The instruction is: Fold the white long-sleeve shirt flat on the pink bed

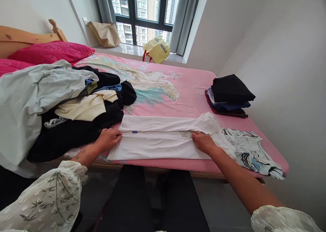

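A white garment point(158, 147) lies lengthwise along the near edge of the bed, its sides folded in towards a middle strip with a small blue tag. At its left end, my left hand point(110, 138) pinches the edge of the cloth. My right hand point(203, 142) has its fingers closed on the same garment, near the bunched part at the right. Just beyond that bunched part lies a white garment with black and blue drawings point(251, 154), spread flat.
A loose heap of clothes point(76, 106) covers the left of the bed point(196, 86). A folded dark stack point(230, 92) sits at the far right. Behind are pink pillows point(53, 52), a brown paper bag point(105, 35) and a yellow bag point(158, 50) by the window.
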The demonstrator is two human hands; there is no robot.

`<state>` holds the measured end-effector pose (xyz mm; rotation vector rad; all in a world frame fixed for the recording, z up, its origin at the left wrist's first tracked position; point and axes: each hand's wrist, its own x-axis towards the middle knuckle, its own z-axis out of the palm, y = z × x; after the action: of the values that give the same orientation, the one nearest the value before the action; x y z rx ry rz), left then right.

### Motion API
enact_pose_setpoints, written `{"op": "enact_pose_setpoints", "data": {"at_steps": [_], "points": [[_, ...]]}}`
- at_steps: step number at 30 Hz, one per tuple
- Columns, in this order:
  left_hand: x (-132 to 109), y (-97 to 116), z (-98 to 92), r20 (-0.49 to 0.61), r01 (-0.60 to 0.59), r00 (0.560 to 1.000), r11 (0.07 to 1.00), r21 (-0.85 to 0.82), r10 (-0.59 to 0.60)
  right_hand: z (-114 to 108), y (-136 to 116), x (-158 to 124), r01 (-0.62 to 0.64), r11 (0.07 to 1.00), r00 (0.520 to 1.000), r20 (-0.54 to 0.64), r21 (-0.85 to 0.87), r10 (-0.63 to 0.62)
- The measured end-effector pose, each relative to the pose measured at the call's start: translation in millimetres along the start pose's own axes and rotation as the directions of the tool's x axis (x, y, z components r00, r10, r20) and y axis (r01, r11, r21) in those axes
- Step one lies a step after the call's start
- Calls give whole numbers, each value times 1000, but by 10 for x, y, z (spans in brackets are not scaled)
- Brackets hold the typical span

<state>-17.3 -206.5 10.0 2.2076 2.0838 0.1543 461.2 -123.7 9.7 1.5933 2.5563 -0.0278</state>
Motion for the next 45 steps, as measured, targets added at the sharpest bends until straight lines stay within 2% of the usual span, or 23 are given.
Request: {"op": "enact_pose_setpoints", "data": {"at_steps": [4, 7, 9, 11, 13, 14, 16, 20, 24, 29, 32, 35, 37, 38, 40, 41, 43, 45], "points": [[-20, -8, 41, -70, 34, 997, 999, -8, -34, 97, -73, 12, -105, 994, 992, -70, 0, 105], [-15, 31, 92, -61, 64, 996, 998, -13, -65, 167, -135, 7, -157, 988, 984, -91, 2, 156], [-15, 62, 129, -58, 85, 995, 996, -22, -86, 175, -187, -24, -180, 983, 972, -150, 30, 182], [-22, 82, 158, -68, 107, 992, 994, -28, -109, 147, -258, -70, -136, 987, 957, -248, 85, 153], [-30, 87, 177, -72, 119, 990, 992, -37, -121, 97, -348, -101, -17, 993, 950, -308, 119, 54], [-33, 84, 182, -72, 121, 990, 991, -50, -124, 69, -397, -100, 41, 992, 953, -301, 120, -3], [-36, 68, 184, -69, 122, 989, 988, -97, -129, 14, -492, -58, 92, 990, 975, -210, 103, -68], [-57, 53, 150, -62, 153, 983, 963, -222, -170, -82, -611, 125, 50, 997, 999, -13, 58, -50], [-123, 94, 103, -46, 170, 981, 947, -272, -189, -136, -629, 274, 85, 995, 996, 35, 55, -87], [-141, 89, 153, -91, 169, 977, 956, -239, -195, -70, -637, 327, 28, 998, 999, -24, 59, -27], [-104, 63, 210, -136, 175, 970, 970, -171, -199, 5, -700, 266, -22, 998, 995, -97, 55, 28], [-92, 148, 242, -217, 195, 951, 972, -130, -220, 66, -856, 148, -14, 994, 974, -221, 105, 38], [-115, 300, 269, -286, 92, 950, 989, -117, -122, 114, -1013, 63, 81, 978, 934, -358, 193, -6], [-137, 393, 292, -293, -18, 956, 994, -107, -14, 146, -1094, 26, 160, 960, 906, -421, 230, -50], [-193, 568, 366, -231, -261, 944, 962, -78, 237, 236, -1225, -34, 326, 913, 858, -482, 243, -178], [-223, 630, 413, -171, -337, 931, 940, -58, 323, 294, -1259, -55, 382, 896, 844, -481, 226, -238], [-281, 675, 507, -79, -347, 935, 938, -6, 346, 429, -1241, -78, 410, 896, 844, -444, 171, -301], [-326, 628, 571, -54, -243, 968, 969, 43, 245, 569, -1133, -87, 339, 933, 872, -413, 123, -263]]}}
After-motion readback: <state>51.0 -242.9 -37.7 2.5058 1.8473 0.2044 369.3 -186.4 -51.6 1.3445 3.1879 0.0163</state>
